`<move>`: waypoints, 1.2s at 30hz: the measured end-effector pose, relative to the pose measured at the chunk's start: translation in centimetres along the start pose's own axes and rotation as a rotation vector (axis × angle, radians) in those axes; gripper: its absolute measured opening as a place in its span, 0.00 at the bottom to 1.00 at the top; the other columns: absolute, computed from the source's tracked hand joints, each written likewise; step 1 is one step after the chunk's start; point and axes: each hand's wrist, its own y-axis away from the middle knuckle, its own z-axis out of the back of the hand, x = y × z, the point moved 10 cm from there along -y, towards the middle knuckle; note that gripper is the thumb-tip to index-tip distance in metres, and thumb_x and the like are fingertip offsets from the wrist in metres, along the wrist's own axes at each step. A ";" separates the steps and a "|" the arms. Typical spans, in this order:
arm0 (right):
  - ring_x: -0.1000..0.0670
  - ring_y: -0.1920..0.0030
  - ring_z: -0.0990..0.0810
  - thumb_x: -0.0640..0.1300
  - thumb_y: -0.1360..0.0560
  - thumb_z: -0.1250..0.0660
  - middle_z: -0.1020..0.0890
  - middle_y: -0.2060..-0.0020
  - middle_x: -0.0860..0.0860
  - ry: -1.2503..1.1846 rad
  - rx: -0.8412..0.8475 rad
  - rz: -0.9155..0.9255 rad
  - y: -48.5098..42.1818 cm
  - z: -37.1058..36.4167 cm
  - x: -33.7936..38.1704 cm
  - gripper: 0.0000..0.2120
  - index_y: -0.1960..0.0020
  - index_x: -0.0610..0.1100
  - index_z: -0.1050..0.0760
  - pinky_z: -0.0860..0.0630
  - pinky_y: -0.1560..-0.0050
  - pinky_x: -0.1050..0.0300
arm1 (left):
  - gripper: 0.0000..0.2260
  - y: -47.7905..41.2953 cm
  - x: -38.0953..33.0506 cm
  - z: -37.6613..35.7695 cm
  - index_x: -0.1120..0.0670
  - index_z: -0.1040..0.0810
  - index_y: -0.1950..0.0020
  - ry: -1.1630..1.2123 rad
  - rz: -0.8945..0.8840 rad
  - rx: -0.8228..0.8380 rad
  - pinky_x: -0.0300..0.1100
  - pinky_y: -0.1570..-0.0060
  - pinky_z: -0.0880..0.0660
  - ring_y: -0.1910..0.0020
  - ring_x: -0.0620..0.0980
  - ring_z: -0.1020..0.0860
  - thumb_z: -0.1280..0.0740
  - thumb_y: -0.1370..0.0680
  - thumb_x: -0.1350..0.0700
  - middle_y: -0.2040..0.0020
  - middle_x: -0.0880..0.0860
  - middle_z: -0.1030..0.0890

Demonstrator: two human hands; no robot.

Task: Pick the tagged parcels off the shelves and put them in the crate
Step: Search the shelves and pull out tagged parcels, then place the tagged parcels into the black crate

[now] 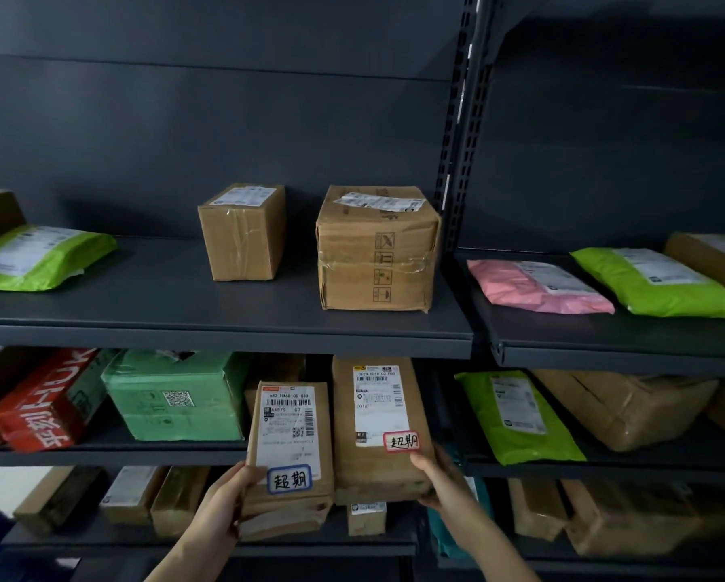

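Observation:
Two flat brown parcels stick out from the middle shelf (pixel 112 453). The left parcel (pixel 289 447) carries a white label and a blue-framed handwritten tag; my left hand (pixel 226 497) grips its lower left corner. The right parcel (pixel 377 464) has a white label and a red-framed handwritten tag; my right hand (pixel 436 476) holds its lower right corner, thumb on top. Both parcels are tilted up toward me. No crate is in view.
Dark metal shelving fills the view. The upper shelf (pixel 226 333) holds two brown boxes (pixel 243 233) (pixel 377 249), green mailers (pixel 41 258) (pixel 654 283) and a pink mailer (pixel 537 287). A red box (pixel 45 405), green packet (pixel 175 396) and more parcels crowd the lower shelves.

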 end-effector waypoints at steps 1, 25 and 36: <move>0.51 0.47 0.23 0.53 0.28 0.32 0.22 0.46 0.54 0.019 -0.023 0.034 0.6 0.1 0.5 0.26 0.32 0.52 0.33 0.27 0.51 0.56 | 0.10 0.1 0.0 0.0 0.64 0.23 0.46 -0.001 0.000 0.001 0.52 0.56 0.24 0.58 0.62 0.21 0.39 0.24 0.62 0.61 0.64 0.16; 0.48 0.46 0.24 0.48 0.25 0.35 0.22 0.47 0.50 0.175 -0.087 0.319 9.6 -3.6 4.4 0.17 0.37 0.51 0.29 0.29 0.39 0.48 | 0.15 6.6 -4.0 5.3 0.63 0.24 0.43 0.150 -0.156 0.004 0.52 0.57 0.23 0.57 0.61 0.18 0.37 0.27 0.58 0.52 0.65 0.16; 0.48 0.47 0.21 0.51 0.27 0.31 0.19 0.49 0.51 0.129 -0.005 0.308 12.4 -10.7 3.9 0.16 0.41 0.52 0.26 0.26 0.41 0.46 | 0.19 11.1 -5.9 12.7 0.61 0.25 0.39 0.205 -0.213 -0.054 0.51 0.55 0.21 0.50 0.63 0.20 0.34 0.29 0.58 0.47 0.64 0.18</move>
